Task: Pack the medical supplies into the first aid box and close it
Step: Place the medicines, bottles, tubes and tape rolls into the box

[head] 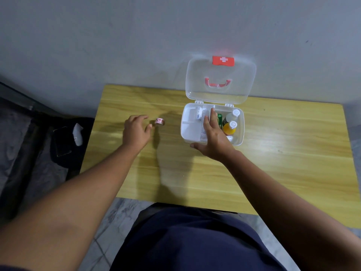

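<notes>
A white first aid box [185,132] stands open on the wooden table [273,163], its clear lid [242,83] with a red cross tab leaning back against the wall. Inside are an orange bottle [230,128], a dark bottle with a white cap [231,116], a green packet [220,119] and a white roll [198,114]. My right hand [214,139] lies flat over the box's middle, fingers spread, holding nothing. A small red-and-white roll [160,121] sits on the table left of the box. My left hand [136,130] is open just left of it, fingertips close to it.
The table's back edge meets a grey wall. A dark bag [64,137] with a white item on it lies on the floor at the left. My lap in dark blue cloth is below the table's front edge.
</notes>
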